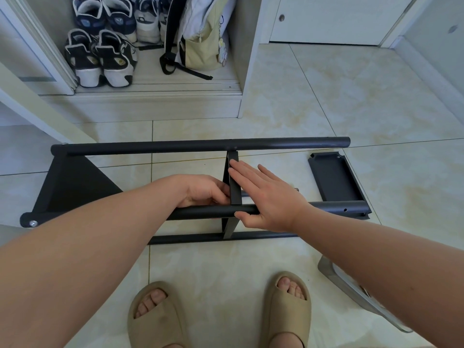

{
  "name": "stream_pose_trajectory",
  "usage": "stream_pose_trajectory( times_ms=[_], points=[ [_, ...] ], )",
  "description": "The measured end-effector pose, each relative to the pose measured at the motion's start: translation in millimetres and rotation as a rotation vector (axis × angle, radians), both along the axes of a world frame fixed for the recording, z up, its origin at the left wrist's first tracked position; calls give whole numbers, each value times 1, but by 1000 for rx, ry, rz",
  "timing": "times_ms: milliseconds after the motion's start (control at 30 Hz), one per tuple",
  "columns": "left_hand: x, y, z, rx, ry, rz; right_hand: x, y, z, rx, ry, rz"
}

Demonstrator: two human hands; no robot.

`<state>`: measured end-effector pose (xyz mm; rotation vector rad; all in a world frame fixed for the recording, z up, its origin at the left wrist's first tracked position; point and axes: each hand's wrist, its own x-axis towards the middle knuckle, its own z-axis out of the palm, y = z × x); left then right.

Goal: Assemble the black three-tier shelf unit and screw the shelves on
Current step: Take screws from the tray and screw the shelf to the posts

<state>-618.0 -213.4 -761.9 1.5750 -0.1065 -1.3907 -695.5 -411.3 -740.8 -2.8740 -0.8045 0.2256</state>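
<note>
Seating the middle shelf (pixel 234 183) in the frame (pixel 175 146), which is lying sideways on the floor (pixel 326 109).
Gripping its edge in the curled left hand (pixel 206 194), pressing flat with the straight-fingered right hand (pixel 266 197) — leaving the third shelf (pixel 335 177) loose nearby — next, probably lining up screw holes.
</note>
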Motion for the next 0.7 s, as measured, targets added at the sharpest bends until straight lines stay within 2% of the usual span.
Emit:
stream_pose_trajectory(
  times_ms=[100, 167, 233, 300, 367, 433, 500, 567, 633, 700],
  points=[
    [-1, 0, 2, 28, -39, 43, 0, 0, 1, -6, 7, 1],
    [-3, -1, 5, 104, -144, 87, 0, 1, 1, -17, 29, -3],
    [-7, -1, 8, 197, -364, 67, -1, 1, 3, -13, 72, -25],
    [-12, 2, 14, 305, -615, -82, -2, 1, 6, -8, 118, -67],
    [-21, 7, 21, 393, -763, -207, -5, 2, 10, -31, 137, -117],
    [-30, 16, 29, 445, -796, -268, -11, 1, 14, -47, 174, -176],
    [-38, 27, 38, 476, -730, -327, -17, -3, 18, -43, 271, -239],
    [-45, 38, 47, 514, -717, -411, -22, -8, 23, -166, 340, -226],
    [-48, 44, 52, 587, -825, -511, -26, -13, 25, -289, 324, -218],
    [-53, 44, 53, 648, -942, -543, -28, -14, 29, -304, 274, -242]
  ],
)
